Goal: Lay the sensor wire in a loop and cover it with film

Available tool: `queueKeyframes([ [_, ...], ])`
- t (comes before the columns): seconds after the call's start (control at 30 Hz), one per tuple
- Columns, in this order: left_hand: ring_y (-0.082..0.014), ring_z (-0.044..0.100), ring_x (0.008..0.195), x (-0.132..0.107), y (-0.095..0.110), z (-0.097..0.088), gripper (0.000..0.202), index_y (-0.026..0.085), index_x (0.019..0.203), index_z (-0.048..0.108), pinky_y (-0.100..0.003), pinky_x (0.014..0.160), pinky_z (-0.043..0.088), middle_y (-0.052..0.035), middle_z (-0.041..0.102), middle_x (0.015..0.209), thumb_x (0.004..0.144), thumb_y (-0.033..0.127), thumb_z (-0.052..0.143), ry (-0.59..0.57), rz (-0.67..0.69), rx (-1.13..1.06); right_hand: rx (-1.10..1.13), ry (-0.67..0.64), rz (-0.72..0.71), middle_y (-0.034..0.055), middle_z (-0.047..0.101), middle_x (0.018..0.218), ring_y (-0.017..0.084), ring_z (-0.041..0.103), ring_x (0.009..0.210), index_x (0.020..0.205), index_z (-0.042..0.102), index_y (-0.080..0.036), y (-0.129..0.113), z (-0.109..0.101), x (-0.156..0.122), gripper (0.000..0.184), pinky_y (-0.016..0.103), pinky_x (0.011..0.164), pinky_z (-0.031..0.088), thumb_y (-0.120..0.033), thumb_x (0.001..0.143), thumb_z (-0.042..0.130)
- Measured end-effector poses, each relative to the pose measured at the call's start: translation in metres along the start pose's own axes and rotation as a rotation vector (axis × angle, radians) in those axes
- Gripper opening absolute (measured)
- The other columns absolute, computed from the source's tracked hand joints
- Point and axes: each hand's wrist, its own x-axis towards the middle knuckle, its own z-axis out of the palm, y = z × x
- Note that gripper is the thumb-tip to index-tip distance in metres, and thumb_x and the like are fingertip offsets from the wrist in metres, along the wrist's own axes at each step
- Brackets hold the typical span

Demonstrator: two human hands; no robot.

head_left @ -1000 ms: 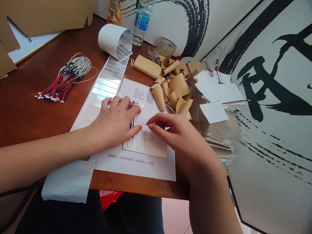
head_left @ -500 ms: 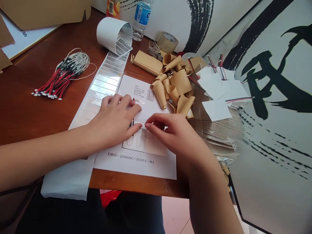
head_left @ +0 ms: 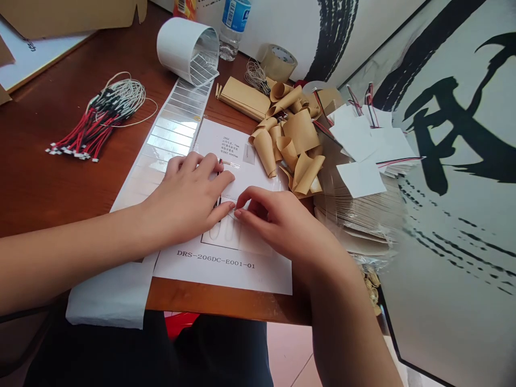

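Observation:
My left hand (head_left: 186, 200) rests on a printed white sheet (head_left: 226, 269) marked DRS-206DC-E001-01, its fingers curved around a black and red wire (head_left: 219, 201). The wire's far end, with a small pale tip, lies just past my fingertips. My right hand (head_left: 277, 221) sits close by, thumb and forefinger pinched on a thin pale wire (head_left: 234, 213) on the sheet. A tan template card (head_left: 237, 242) with a drawn outline lies partly under both hands. Behind them, a strip of clear label film (head_left: 173, 134) runs beside the sheet.
A bundle of red, black and white wires (head_left: 100, 121) lies on the wooden desk (head_left: 40, 150). Curled kraft paper (head_left: 292, 141), white cards with wires (head_left: 358, 145), a label roll (head_left: 187, 49), packing tape (head_left: 279, 62) and a water bottle (head_left: 233, 27) crowd the back.
My right hand has moved left, its fingertips now nearer my left hand. The whole scene has shifted slightly up and left in view as my head moved.

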Motion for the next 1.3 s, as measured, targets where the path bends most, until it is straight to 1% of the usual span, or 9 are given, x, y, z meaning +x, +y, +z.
queueKeyframes([
  [0.2,-0.0406,0.047,0.130,0.0005,0.0010,-0.0002,0.048,0.021,0.138,0.064,-0.059,0.108,0.036,-0.0176,0.057,0.140,0.101,0.046,0.047,-0.008,-0.001,0.001,-0.009,-0.007,-0.019,-0.0036,0.063,0.067,0.012,0.050,0.058,0.096,0.064,-0.021,0.0010,-0.0014,-0.0009,0.010,0.026,0.060,0.035,-0.029,0.097,0.059],
  [0.4,-0.0416,0.048,0.130,-0.0002,0.0003,0.0001,0.048,0.019,0.139,0.063,-0.059,0.107,0.038,-0.0186,0.057,0.140,0.101,0.046,0.049,-0.002,0.011,0.023,-0.034,-0.006,-0.032,-0.0027,0.064,0.069,0.013,0.052,0.061,0.097,0.063,-0.020,0.0009,0.0004,-0.0011,0.011,0.027,0.061,0.036,-0.029,0.098,0.058],
  [0.67,-0.0422,0.048,0.129,-0.0018,0.0005,-0.0006,0.049,0.019,0.139,0.063,-0.060,0.106,0.040,-0.0194,0.056,0.141,0.102,0.045,0.047,0.004,0.031,0.036,-0.036,-0.020,-0.023,-0.0022,0.065,0.072,0.013,0.053,0.064,0.098,0.063,-0.020,-0.0002,-0.0003,-0.0015,0.011,0.027,0.061,0.036,-0.030,0.099,0.058],
  [0.93,-0.0420,0.049,0.131,-0.0019,-0.0005,0.0010,0.049,0.019,0.140,0.062,-0.060,0.107,0.040,-0.0193,0.056,0.142,0.102,0.047,0.047,0.006,0.042,0.053,-0.040,-0.010,-0.011,-0.0030,0.063,0.069,0.013,0.053,0.062,0.097,0.062,-0.020,0.0011,0.0012,-0.0012,0.010,0.027,0.060,0.035,-0.030,0.099,0.059],
  [1.3,-0.0427,0.051,0.129,-0.0014,-0.0010,0.0023,0.048,0.019,0.139,0.063,-0.061,0.105,0.042,-0.0188,0.057,0.140,0.102,0.046,0.048,0.030,0.046,0.057,-0.039,-0.017,-0.016,-0.0027,0.064,0.072,0.013,0.054,0.064,0.098,0.062,-0.021,0.0024,0.0020,-0.0008,0.011,0.027,0.061,0.035,-0.032,0.099,0.059],
])
